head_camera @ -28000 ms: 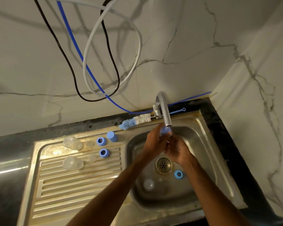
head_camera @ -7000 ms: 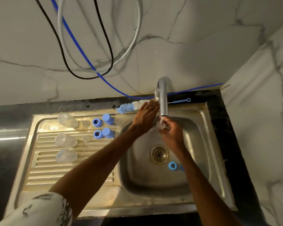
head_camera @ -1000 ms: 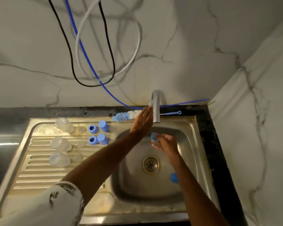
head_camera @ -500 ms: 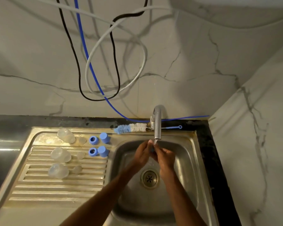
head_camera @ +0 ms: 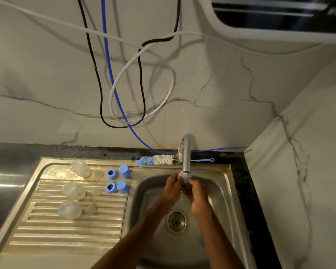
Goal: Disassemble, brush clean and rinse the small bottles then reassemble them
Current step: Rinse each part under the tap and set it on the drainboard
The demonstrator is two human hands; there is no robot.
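Note:
Under the tap's spout [head_camera: 186, 164], my left hand [head_camera: 172, 188] and my right hand [head_camera: 199, 197] meet over the sink basin [head_camera: 149, 193]. Together they hold a small blue bottle part [head_camera: 185, 178] between the fingers. On the draining board [head_camera: 47, 232] lie three clear small bottles [head_camera: 71, 191] in a column, each with a clear teat [head_camera: 96, 191] beside it. Two blue rings [head_camera: 111, 174] and two blue caps [head_camera: 124, 171] stand near them. A blue-and-white bottle brush [head_camera: 155, 160] lies on the rim behind the basin.
The drain [head_camera: 176, 221] sits in the basin floor. A blue piece [head_camera: 201, 242] shows partly behind my right forearm. Black, white and blue cables [head_camera: 124, 105] hang on the marble wall. A black counter edge [head_camera: 246, 191] runs along the sink's right side.
My left hand came away from the tap handle and joined my right hand at the blue part under the spout. The view has tilted upward.

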